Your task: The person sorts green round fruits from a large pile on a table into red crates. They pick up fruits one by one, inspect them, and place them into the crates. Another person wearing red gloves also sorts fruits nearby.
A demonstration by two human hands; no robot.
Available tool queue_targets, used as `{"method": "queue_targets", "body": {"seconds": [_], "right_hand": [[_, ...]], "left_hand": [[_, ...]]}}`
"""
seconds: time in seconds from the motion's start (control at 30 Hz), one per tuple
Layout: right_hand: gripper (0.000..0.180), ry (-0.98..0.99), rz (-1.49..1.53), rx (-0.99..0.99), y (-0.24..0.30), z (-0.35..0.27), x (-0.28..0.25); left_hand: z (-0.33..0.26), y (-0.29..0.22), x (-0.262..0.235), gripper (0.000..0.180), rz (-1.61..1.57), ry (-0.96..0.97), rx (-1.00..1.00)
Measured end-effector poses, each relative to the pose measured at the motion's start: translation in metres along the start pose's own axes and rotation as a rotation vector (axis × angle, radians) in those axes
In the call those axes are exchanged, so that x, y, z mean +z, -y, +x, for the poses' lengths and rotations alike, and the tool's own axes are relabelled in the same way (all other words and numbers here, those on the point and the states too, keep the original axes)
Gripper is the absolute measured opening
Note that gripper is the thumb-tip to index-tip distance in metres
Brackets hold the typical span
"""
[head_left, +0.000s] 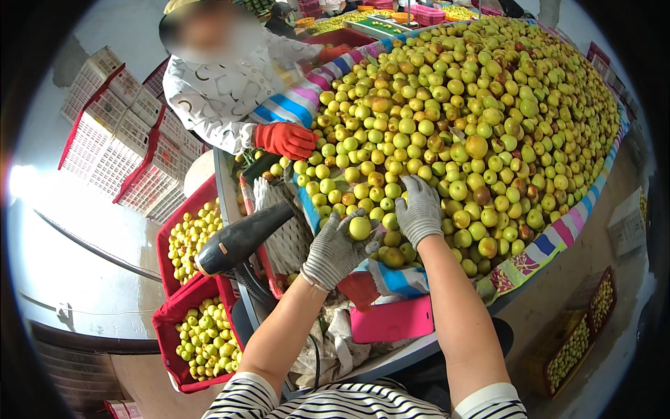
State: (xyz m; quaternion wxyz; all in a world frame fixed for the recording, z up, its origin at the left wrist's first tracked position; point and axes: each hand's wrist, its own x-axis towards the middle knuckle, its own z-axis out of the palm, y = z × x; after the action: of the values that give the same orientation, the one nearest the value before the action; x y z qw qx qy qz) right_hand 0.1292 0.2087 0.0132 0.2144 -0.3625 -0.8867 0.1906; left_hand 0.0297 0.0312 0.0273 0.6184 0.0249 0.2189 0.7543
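Observation:
A big heap of small yellow-green fruits covers a striped cloth on a table. My left hand, in a grey knit glove, holds one green fruit at the near edge of the heap. My right hand, also grey-gloved, rests palm down on the fruits right beside it, fingers spread. Across the table a person in a white patterned top reaches toward the heap with a red-gloved hand.
Red crates of sorted fruit stand at the lower left, and a black hair dryer lies beside them. A pink flat object lies at the table's near edge. White and red empty crates are stacked at the left. Another fruit crate sits on the floor at the right.

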Motion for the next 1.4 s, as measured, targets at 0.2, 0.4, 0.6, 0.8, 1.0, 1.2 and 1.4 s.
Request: {"method": "queue_targets", "body": {"seconds": [0.2,0.4,0.6,0.8,1.0,1.2,1.4], "right_hand": [[0.053,0.013,-0.043,0.062,0.002,0.001,-0.003],[0.061,0.227,0.052,0.126,0.005,-0.001,0.002],[0.052,0.242,0.435,-0.109,-0.002,0.0,0.017],[0.04,-0.02,0.372,-0.07,0.008,-0.002,0.002],[0.041,-0.2,0.214,-0.007,0.001,0.003,0.001],[0.043,-0.313,0.299,-0.004,-0.003,0.009,-0.004],[0.048,-0.295,0.218,-0.028,-0.006,0.006,0.0]], "left_hand": [[-0.004,0.011,0.008,0.055,0.279,-0.056,-0.051],[-0.009,0.018,0.032,0.053,0.909,0.094,-0.203],[0.011,0.016,0.013,0.045,1.394,0.125,-0.037],[0.012,-0.001,-0.026,0.042,1.752,-0.181,0.442],[0.02,-0.01,-0.014,0.066,2.343,-0.408,0.576],[0.082,0.054,0.023,0.066,2.477,0.054,0.53],[0.142,0.042,0.004,0.064,2.426,0.098,0.745]]}}
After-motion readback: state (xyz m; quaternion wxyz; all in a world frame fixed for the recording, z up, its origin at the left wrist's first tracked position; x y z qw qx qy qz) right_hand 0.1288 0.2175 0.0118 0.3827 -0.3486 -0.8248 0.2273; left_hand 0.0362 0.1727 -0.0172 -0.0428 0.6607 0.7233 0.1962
